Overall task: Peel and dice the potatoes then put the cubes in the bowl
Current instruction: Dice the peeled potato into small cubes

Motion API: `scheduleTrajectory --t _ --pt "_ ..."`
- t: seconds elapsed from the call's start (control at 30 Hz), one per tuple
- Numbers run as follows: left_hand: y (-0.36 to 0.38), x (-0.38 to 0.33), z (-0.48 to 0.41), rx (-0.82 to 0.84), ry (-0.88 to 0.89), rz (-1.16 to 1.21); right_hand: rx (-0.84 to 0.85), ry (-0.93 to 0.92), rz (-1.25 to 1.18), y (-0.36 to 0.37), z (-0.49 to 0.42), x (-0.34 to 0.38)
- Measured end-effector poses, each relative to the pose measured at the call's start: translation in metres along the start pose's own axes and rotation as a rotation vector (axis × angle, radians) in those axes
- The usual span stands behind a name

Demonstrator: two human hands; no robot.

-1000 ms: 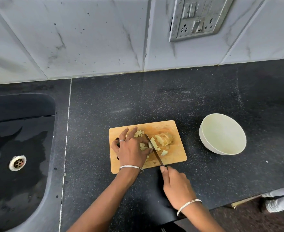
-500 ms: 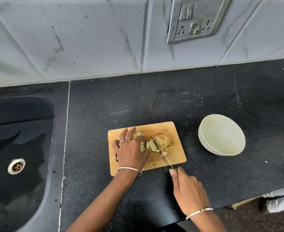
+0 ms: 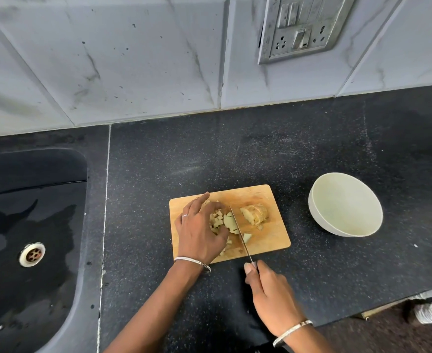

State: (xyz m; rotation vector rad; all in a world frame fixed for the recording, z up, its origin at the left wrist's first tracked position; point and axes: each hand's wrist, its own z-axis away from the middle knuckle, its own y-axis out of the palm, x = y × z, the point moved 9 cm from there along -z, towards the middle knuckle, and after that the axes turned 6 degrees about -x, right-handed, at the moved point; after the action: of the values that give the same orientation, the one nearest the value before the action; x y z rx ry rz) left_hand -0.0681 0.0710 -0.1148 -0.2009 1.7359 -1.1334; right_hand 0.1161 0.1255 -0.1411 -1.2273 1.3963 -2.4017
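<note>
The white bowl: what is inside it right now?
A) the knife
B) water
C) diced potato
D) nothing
D: the bowl shows a bare inside; the potato pieces lie on the cutting board beside it.

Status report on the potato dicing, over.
Left hand holds cut pieces on board. Right hand grips knife, blade between pieces and sliced chunk. Bowl empty, path to it open.

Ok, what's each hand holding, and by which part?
Right hand grips the knife by its handle; left hand holds the cut potato pieces from above.
</note>
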Motion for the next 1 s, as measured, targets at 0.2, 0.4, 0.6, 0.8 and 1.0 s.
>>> scheduleTrajectory --t 0.2,0.4,0.6,0.8,1.0 --pt "-0.009 0.005 -0.004 -0.069 0.007 0.123 -0.009 -0.058 0.006 -0.001 -0.001 0.011" --pt "-0.02 0.007 -0.004 -0.112 -0.024 0.055 -0.081 0.02 0.071 -0.017 -0.002 -0.008" --pt "-0.023 0.021 -0.002 -0.176 -0.168 -0.039 0.054 0.07 -0.051 -0.002 0.005 -0.009" --pt "-0.019 0.028 -0.003 -0.162 -0.195 0.075 0.106 0.169 -0.308 0.008 0.011 -0.007" --pt "-0.019 0.026 -0.003 -0.141 -0.195 0.096 0.014 0.024 -0.141 -0.002 0.004 0.003"
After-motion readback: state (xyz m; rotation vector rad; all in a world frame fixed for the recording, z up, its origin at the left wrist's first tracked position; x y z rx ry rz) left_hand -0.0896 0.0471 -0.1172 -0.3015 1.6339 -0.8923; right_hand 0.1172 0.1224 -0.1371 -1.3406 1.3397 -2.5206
